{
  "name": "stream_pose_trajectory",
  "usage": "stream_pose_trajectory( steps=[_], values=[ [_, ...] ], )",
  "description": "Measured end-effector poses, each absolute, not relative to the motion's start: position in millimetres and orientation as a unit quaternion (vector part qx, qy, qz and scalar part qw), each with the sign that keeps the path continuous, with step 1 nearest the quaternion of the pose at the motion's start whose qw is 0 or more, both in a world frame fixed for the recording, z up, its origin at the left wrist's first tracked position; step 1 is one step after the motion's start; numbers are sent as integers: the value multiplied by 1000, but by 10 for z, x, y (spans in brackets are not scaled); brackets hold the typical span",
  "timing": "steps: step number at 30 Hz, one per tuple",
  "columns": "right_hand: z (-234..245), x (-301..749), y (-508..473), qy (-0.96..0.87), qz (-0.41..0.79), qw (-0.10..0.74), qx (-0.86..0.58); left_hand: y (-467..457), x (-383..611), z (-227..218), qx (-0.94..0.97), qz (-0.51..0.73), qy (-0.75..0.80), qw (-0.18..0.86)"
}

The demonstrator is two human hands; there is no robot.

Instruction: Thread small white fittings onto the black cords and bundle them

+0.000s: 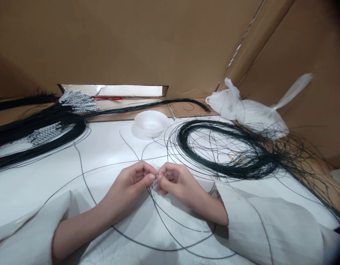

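Observation:
My left hand (136,180) and my right hand (174,180) meet fingertip to fingertip at the middle of the white table (34,184). Both are closed in a pinch on a thin black cord (170,221) and a tiny metal piece between them. The cord loops down and around in front of my wrists. A big coil of the same black cords (227,147) lies just right of my hands.
A white bowl (151,123) stands behind my hands. Bundles of black cords with silvery ends (48,125) lie at the left. A white plastic bag (247,110) sits at the back right. Cardboard walls (158,40) enclose the table. A rubber band (237,157) lies in the coil.

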State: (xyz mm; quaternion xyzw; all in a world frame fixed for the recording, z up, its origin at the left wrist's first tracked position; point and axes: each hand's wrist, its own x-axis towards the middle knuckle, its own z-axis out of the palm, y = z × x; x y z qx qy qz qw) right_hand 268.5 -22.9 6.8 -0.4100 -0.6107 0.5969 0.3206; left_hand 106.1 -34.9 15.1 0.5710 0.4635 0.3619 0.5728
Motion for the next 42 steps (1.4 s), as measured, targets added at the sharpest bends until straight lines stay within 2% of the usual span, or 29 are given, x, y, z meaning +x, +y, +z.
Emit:
stream_pose_trajectory(
  steps=[12,22,31,42],
  values=[
    [120,2693,-241,-669,537,314,-406,-382,1079,147,585,368,457,560],
    [114,2696,-265,-686,520,312,-403,-414,1075,141,615,379,470,507],
    [108,2707,-245,-678,506,341,-409,-387,1072,167,589,395,468,527],
    [96,2713,-251,-695,484,332,-416,-363,1065,151,552,373,484,567]
  ],
)
